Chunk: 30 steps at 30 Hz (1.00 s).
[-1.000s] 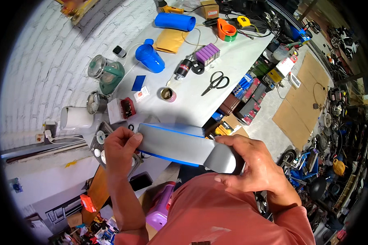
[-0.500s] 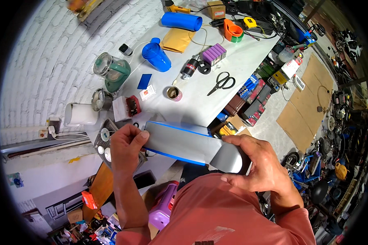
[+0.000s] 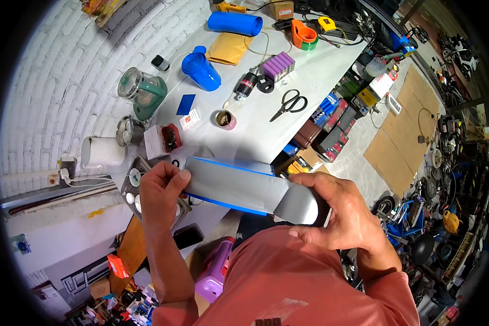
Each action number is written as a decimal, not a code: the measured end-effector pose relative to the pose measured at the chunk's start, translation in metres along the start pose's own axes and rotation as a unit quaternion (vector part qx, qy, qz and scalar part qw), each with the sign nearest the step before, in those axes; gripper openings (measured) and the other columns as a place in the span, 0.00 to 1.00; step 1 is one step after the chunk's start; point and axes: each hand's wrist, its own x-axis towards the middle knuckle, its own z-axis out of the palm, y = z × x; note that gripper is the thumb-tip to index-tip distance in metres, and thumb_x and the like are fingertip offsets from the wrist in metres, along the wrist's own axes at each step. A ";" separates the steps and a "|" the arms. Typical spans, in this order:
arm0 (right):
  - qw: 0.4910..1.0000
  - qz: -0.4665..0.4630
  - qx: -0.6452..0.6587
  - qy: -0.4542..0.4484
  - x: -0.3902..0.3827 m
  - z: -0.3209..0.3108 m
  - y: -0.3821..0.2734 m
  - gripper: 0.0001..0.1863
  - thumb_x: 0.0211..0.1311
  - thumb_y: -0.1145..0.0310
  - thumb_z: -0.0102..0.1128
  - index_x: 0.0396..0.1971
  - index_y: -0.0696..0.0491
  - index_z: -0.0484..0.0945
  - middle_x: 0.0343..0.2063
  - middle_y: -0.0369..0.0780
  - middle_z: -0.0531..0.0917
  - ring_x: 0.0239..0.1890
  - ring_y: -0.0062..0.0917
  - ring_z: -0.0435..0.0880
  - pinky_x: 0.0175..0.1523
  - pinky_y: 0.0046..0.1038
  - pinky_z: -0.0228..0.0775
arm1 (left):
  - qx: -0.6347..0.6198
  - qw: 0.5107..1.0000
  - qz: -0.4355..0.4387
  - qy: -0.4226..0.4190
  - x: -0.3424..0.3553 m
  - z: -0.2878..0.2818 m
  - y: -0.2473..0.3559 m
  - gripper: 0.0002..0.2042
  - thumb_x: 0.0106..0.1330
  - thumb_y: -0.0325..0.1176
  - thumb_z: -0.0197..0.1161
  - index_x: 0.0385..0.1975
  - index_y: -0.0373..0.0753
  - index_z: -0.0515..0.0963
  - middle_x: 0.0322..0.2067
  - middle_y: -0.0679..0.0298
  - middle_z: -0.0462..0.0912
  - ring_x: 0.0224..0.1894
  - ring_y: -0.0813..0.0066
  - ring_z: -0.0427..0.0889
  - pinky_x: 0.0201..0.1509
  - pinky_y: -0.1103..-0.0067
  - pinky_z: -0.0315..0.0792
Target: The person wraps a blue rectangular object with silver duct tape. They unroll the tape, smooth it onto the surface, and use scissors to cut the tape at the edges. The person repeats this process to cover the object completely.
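In front of my chest a strip of silver duct tape (image 3: 228, 182) stretches between my hands, with a blue sheet (image 3: 225, 205) showing along both its long edges. My left hand (image 3: 163, 191) pinches the strip's left end between thumb and fingers. Wrapped round the silver tape roll (image 3: 299, 206) at the other end is my right hand (image 3: 349, 214), thumb below and fingers above. The strip runs unbroken into the roll. Beyond it on the white table (image 3: 255, 138) lie black-handled scissors (image 3: 289, 106) and an open tin (image 3: 225, 119).
Farther back are a purple battery pack (image 3: 279, 66), a black cylinder (image 3: 246, 84), blue sheet rolls (image 3: 202, 71), a yellow envelope (image 3: 228, 49) and an orange tape dispenser (image 3: 303, 35). A blender-like jug (image 3: 144, 92) stands by the wall. Boxes (image 3: 339, 127) line the table's right side.
The view has shifted a little, so the table things sit slightly farther left and up. Both hands keep their grip on the tape, which looks much the same.
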 end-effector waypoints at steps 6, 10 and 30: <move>1.000 0.020 0.006 -0.012 0.001 -0.004 -0.006 0.43 0.46 0.62 0.87 0.63 0.64 0.80 0.36 0.48 0.87 0.33 0.42 0.87 0.40 0.38 0.80 | 0.000 1.000 0.001 -0.009 0.001 -0.002 0.001 0.12 0.72 0.35 0.77 0.32 0.37 0.82 0.26 0.73 0.81 0.28 0.87 0.77 0.31 0.84 0.73; 1.000 0.005 0.011 -0.003 0.003 -0.004 -0.007 0.42 0.45 0.63 0.87 0.63 0.63 0.81 0.35 0.47 0.86 0.33 0.42 0.87 0.40 0.39 0.79 | -0.010 1.000 -0.008 -0.006 0.001 -0.003 -0.002 0.12 0.73 0.35 0.77 0.32 0.37 0.82 0.26 0.73 0.82 0.28 0.88 0.77 0.31 0.84 0.73; 0.998 0.028 0.048 0.001 0.003 -0.013 -0.014 0.43 0.41 0.62 0.88 0.60 0.63 0.83 0.45 0.50 0.91 0.45 0.44 0.93 0.53 0.37 0.83 | -0.079 0.997 0.024 -0.005 -0.008 -0.005 0.015 0.09 0.71 0.32 0.75 0.32 0.37 0.81 0.26 0.72 0.81 0.28 0.85 0.77 0.34 0.83 0.73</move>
